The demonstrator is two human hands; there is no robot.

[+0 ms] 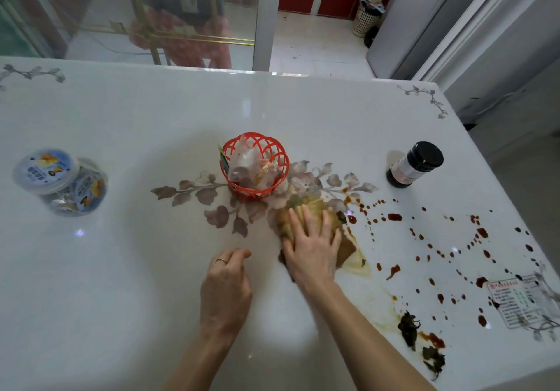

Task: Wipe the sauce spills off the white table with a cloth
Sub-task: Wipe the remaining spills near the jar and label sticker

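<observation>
My right hand [312,245] lies flat, fingers spread, pressing a crumpled yellowish-brown cloth [306,205] onto the white table [121,269] just below the red basket. Dark red sauce drops [394,217] are scattered over the table's right part, from beside the cloth out to the right edge. A yellowish smear [360,265] lies right of the cloth. Dark leafy bits [409,328] sit near the front right edge. My left hand [225,284] rests on the table left of the right hand, fingers curled, a ring on one finger, holding nothing.
A red plastic basket [274,145] with wrapped items stands at the table's centre. A dark-capped bottle [415,163] stands at the right, near the drops. A lidded clear jar [60,181] stands at the left. A printed sticker [515,302] lies near the right edge.
</observation>
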